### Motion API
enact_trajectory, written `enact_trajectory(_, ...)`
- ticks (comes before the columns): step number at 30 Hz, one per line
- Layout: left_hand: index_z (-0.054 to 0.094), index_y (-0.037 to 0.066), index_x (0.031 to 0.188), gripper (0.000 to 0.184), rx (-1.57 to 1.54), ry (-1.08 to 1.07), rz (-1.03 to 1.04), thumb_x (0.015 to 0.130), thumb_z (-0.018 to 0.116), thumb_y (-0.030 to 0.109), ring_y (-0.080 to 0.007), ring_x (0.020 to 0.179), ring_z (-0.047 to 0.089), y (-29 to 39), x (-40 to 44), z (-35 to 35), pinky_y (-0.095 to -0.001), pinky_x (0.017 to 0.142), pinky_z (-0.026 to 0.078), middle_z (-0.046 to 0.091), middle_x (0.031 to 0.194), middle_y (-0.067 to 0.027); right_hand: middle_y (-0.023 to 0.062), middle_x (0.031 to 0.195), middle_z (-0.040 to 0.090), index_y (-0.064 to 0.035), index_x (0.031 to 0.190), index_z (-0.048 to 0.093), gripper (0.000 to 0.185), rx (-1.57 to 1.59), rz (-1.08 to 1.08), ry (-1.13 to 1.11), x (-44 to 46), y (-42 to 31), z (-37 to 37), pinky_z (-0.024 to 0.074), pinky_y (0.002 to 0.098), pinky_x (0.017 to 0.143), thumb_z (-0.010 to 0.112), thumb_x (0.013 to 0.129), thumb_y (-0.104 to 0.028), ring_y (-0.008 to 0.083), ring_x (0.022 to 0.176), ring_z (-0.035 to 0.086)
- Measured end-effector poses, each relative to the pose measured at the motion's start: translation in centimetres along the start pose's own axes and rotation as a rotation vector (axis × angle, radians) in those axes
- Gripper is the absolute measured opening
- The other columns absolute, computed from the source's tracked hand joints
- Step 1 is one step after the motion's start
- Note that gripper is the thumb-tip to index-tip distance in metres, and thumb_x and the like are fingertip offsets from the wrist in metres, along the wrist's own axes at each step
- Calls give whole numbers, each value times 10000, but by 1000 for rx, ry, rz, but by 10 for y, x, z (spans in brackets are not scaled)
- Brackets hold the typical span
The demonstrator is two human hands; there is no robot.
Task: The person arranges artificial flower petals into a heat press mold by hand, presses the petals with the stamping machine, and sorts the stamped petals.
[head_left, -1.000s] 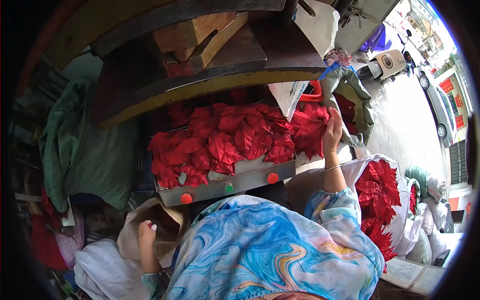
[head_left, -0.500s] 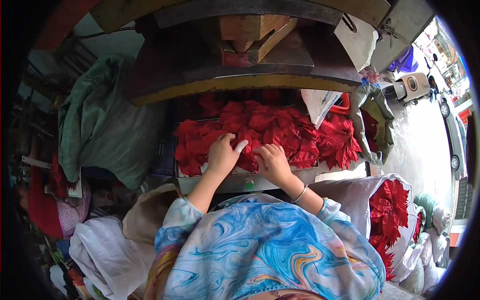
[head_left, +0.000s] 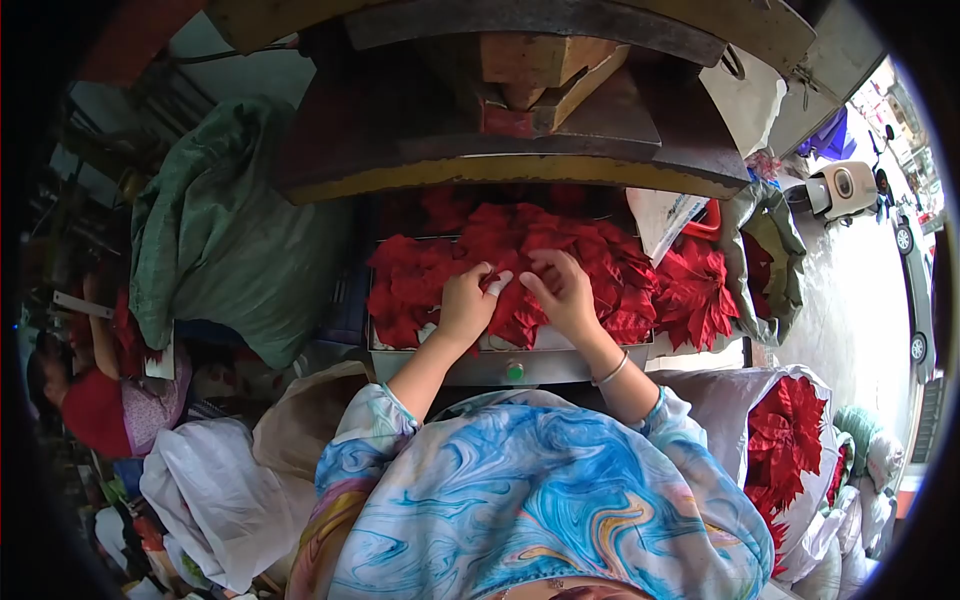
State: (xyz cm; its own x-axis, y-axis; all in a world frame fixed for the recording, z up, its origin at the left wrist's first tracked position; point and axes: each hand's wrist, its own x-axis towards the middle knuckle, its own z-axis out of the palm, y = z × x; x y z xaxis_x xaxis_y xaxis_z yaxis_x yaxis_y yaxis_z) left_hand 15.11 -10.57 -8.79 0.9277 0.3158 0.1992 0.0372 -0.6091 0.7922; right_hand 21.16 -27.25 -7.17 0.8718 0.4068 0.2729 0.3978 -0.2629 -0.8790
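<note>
Red cloth poinsettia flowers (head_left: 600,265) are heaped in a shallow metal tray under a heavy press. My left hand (head_left: 468,308) rests over the heap's front, its thumb, wrapped in white at the tip, and forefinger closing on a red cloth petal. Right beside it, my right hand (head_left: 568,297) hovers over the flowers with curled fingers and a gap between thumb and forefinger; nothing shows in it. A green button (head_left: 515,373) sits on the metal front below the hands.
The press head (head_left: 500,172) overhangs the tray. A green sack (head_left: 245,240) stands left; an open sack (head_left: 768,260) and a white sack of red flowers (head_left: 790,430) are at the right. Another person in red (head_left: 97,415) is at far left, beyond white cloth (head_left: 225,500).
My right hand has lifted slightly and moved away from the flowers' front edge. My left hand stays over the heap, its fingers closer to the thumb. The view has shifted a little.
</note>
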Motion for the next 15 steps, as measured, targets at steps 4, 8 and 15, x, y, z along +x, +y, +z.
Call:
enact_trajectory(4, 632, -1, 819, 311, -174, -97, -96, 763, 846, 219, -150, 565, 590, 11, -3, 1, -319, 545, 449, 583, 634, -48, 10, 722, 580, -45, 985, 659, 212, 120, -24, 22, 20, 37, 7, 450, 262, 542, 772, 845, -156, 83, 619, 529)
enact_trajectory(8, 659, -10, 932, 292, -362, -202, -369, 795, 820, 191, -133, 530, 600, 9, 1, -1, -284, 511, 461, 622, 668, -31, -25, 700, 543, -35, 931, 602, 139, 375, 317, 202, 10, 33, -13, 410, 232, 467, 703, 915, -128, 43, 575, 485)
enact_trajectory(15, 616, -31, 1181, 343, -151, -189, -139, 884, 705, 117, -212, 631, 692, -24, 4, 24, -325, 571, 534, 713, 862, -161, 133, 757, 636, -34, 1031, 618, 168, -133, -70, -82, 1, 14, -48, 484, 326, 595, 682, 881, -72, 253, 609, 612)
